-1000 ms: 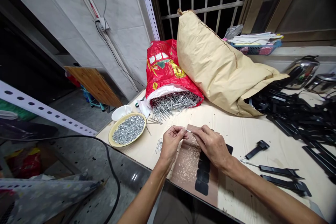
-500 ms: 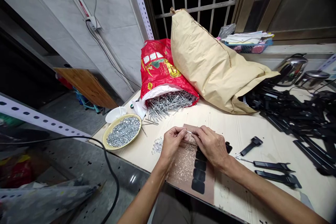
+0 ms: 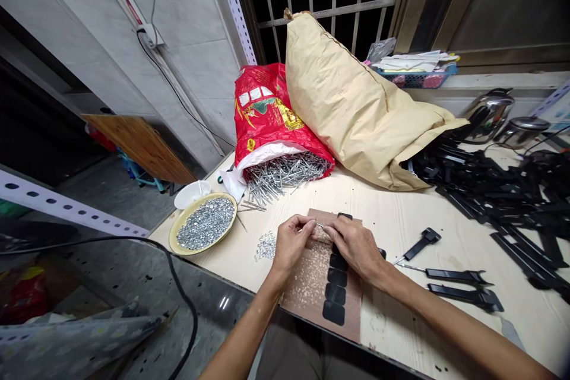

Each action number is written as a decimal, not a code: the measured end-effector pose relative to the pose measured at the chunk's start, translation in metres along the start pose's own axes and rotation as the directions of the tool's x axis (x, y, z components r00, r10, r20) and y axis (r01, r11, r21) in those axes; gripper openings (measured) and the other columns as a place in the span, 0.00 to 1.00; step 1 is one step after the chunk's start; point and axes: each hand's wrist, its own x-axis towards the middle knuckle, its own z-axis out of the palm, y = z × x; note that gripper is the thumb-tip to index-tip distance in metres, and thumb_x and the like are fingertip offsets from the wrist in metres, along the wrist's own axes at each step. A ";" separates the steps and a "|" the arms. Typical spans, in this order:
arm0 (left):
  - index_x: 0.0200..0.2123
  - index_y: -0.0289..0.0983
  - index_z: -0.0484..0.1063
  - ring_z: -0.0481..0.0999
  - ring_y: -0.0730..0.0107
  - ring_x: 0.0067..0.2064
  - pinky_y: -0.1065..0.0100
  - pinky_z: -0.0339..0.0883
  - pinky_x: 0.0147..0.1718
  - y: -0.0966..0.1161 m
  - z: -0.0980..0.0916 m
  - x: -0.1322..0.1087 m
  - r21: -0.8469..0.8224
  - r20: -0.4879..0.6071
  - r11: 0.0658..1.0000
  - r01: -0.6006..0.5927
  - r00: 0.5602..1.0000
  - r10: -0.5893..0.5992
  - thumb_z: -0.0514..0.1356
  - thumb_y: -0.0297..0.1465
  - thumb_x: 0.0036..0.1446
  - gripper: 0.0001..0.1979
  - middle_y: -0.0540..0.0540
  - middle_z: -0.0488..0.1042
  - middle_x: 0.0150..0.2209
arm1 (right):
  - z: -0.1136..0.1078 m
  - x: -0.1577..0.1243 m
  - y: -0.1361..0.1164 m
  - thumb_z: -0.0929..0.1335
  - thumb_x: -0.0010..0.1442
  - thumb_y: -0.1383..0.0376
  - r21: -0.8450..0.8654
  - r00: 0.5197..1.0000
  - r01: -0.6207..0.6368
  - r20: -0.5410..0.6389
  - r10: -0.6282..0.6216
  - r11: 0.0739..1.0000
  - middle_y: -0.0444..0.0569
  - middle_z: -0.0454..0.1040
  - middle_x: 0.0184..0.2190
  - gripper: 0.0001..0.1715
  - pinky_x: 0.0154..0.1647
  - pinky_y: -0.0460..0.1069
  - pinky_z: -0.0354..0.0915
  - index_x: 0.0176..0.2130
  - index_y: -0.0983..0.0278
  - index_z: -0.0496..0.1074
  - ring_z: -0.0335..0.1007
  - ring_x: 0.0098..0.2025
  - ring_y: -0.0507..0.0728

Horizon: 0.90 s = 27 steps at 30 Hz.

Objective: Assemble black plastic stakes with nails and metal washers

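Note:
Between the fingertips of both hands is a thin metal pin (image 3: 320, 225), held level above a brown board (image 3: 303, 285). My left hand (image 3: 290, 243) pinches its left end. My right hand (image 3: 356, 244) is closed on its right end, the palm over a row of black rounded squares (image 3: 336, 277) on the board. The fingers hide most of the pin. Left of my left hand lies a scatter of small shiny metal pieces (image 3: 266, 246). Beyond it stands a yellow bowl (image 3: 173, 242) full of similar pieces. Black plastic handles (image 3: 454, 275), one with a metal rod, lie right of my right hand.
A red bag (image 3: 267, 113) spills metal pins (image 3: 276, 175) onto the table. Beside it leans a large tan paper sack (image 3: 347, 101). Black plastic parts (image 3: 503, 184) are heaped at the right, near a kettle (image 3: 487, 116). A white bowl (image 3: 190, 194) stands behind the yellow one.
The view has shifted slightly. Both hands keep the pin in nearly the same place over the board; only small finger movement shows.

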 end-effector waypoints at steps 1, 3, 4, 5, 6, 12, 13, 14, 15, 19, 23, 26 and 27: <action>0.33 0.32 0.72 0.72 0.74 0.25 0.73 0.65 0.25 0.000 0.000 0.000 0.007 0.001 1.000 -0.006 1.000 0.006 0.63 0.37 0.49 0.13 0.49 0.72 0.24 | 0.001 0.000 0.000 0.60 0.65 0.62 0.048 1.000 0.006 -0.001 -0.006 0.999 0.44 0.70 0.32 0.10 0.30 0.45 0.58 0.37 0.61 0.68 0.67 0.34 0.53; 0.33 0.32 0.72 0.72 0.74 0.25 0.73 0.65 0.24 0.000 0.001 0.000 -0.004 0.009 1.000 -0.003 1.000 0.003 0.63 0.37 0.49 0.13 0.49 0.73 0.25 | 0.001 0.000 0.001 0.60 0.65 0.63 0.081 0.999 0.031 -0.018 -0.029 0.996 0.46 0.70 0.34 0.09 0.33 0.46 0.60 0.38 0.62 0.67 0.67 0.36 0.53; 0.33 0.32 0.72 0.72 0.74 0.25 0.73 0.65 0.24 0.000 0.002 -0.001 -0.013 0.011 1.000 0.002 1.000 -0.002 0.63 0.37 0.49 0.13 0.49 0.73 0.25 | 0.001 0.000 0.001 0.59 0.65 0.63 0.061 0.999 0.042 -0.026 -0.041 0.997 0.47 0.69 0.35 0.10 0.33 0.46 0.60 0.39 0.63 0.67 0.67 0.36 0.53; 0.33 0.32 0.72 0.72 0.74 0.25 0.74 0.65 0.24 0.000 0.002 -0.001 -0.021 0.012 1.000 0.006 1.000 -0.006 0.63 0.38 0.49 0.13 0.49 0.73 0.25 | 0.001 0.000 0.001 0.59 0.65 0.63 0.025 0.998 0.047 -0.031 -0.047 0.999 0.48 0.69 0.35 0.11 0.32 0.46 0.60 0.39 0.63 0.67 0.67 0.35 0.54; 0.33 0.32 0.72 0.72 0.74 0.25 0.74 0.65 0.24 0.000 0.003 -0.001 -0.024 0.011 1.000 0.008 1.000 -0.008 0.63 0.38 0.49 0.13 0.49 0.73 0.25 | 0.002 -0.001 0.001 0.58 0.66 0.63 -0.011 0.998 0.046 -0.032 -0.046 0.999 0.48 0.69 0.34 0.12 0.30 0.46 0.59 0.38 0.63 0.68 0.67 0.34 0.54; 0.32 0.32 0.72 0.72 0.74 0.25 0.73 0.65 0.25 0.003 0.005 -0.001 -0.042 0.014 0.999 0.002 1.000 -0.001 0.64 0.37 0.48 0.13 0.49 0.73 0.25 | 0.004 -0.003 0.003 0.59 0.65 0.63 0.166 0.999 0.025 -0.032 -0.020 0.986 0.46 0.67 0.32 0.10 0.34 0.47 0.61 0.37 0.62 0.68 0.66 0.34 0.53; 0.32 0.32 0.73 0.72 0.74 0.24 0.73 0.65 0.26 0.003 0.006 -0.001 -0.048 0.020 0.999 0.001 1.000 0.000 0.64 0.37 0.48 0.13 0.49 0.73 0.25 | 0.004 -0.003 0.004 0.59 0.65 0.63 0.201 0.999 0.032 -0.038 -0.025 0.979 0.47 0.67 0.33 0.10 0.35 0.47 0.61 0.38 0.62 0.68 0.66 0.35 0.53; 0.32 0.32 0.73 0.72 0.75 0.24 0.73 0.65 0.26 0.004 0.006 0.000 -0.050 0.027 0.999 -0.001 1.000 0.003 0.64 0.37 0.48 0.13 0.50 0.73 0.25 | 0.004 -0.002 0.004 0.59 0.65 0.63 0.225 0.999 0.033 -0.044 -0.024 0.974 0.47 0.67 0.34 0.10 0.35 0.47 0.61 0.39 0.63 0.68 0.66 0.35 0.53; 0.32 0.32 0.73 0.72 0.75 0.24 0.74 0.64 0.26 0.004 0.007 0.000 -0.049 0.033 0.999 -0.004 0.999 0.006 0.64 0.36 0.48 0.12 0.50 0.73 0.24 | 0.003 -0.002 0.004 0.59 0.65 0.64 0.246 0.999 0.025 -0.045 -0.015 0.969 0.48 0.67 0.33 0.10 0.35 0.47 0.61 0.38 0.63 0.68 0.65 0.35 0.54; 0.31 0.32 0.74 0.71 0.75 0.24 0.73 0.64 0.27 0.003 0.009 0.000 -0.045 0.075 0.999 0.014 0.997 -0.011 0.65 0.36 0.47 0.12 0.50 0.72 0.24 | -0.004 -0.001 0.005 0.60 0.64 0.64 0.394 0.995 -0.104 0.043 0.095 0.913 0.44 0.68 0.26 0.12 0.31 0.47 0.60 0.31 0.64 0.68 0.65 0.30 0.53; 0.32 0.32 0.75 0.71 0.74 0.26 0.72 0.65 0.29 -0.002 0.014 -0.002 -0.061 0.149 0.996 0.058 0.988 -0.048 0.65 0.38 0.47 0.14 0.48 0.73 0.27 | -0.016 -0.008 0.012 0.63 0.62 0.64 0.386 0.993 -0.113 0.055 0.100 0.916 0.44 0.69 0.28 0.09 0.33 0.47 0.60 0.30 0.63 0.68 0.65 0.31 0.52; 0.40 0.32 0.75 0.71 0.73 0.27 0.71 0.65 0.29 -0.005 0.019 -0.005 -0.062 0.234 0.992 0.111 0.968 -0.094 0.61 0.41 0.51 0.19 0.47 0.73 0.28 | -0.024 -0.020 0.025 0.62 0.63 0.63 0.309 0.996 -0.087 0.044 0.077 0.947 0.45 0.68 0.31 0.09 0.35 0.47 0.60 0.33 0.62 0.69 0.65 0.34 0.52; 0.44 0.33 0.74 0.71 0.73 0.27 0.71 0.65 0.29 -0.006 0.019 -0.005 -0.055 0.240 0.992 0.113 0.966 -0.096 0.59 0.42 0.53 0.22 0.47 0.72 0.28 | -0.026 -0.023 0.031 0.61 0.63 0.63 0.265 0.996 -0.088 0.045 0.079 0.960 0.45 0.67 0.31 0.09 0.35 0.47 0.61 0.34 0.62 0.69 0.65 0.33 0.52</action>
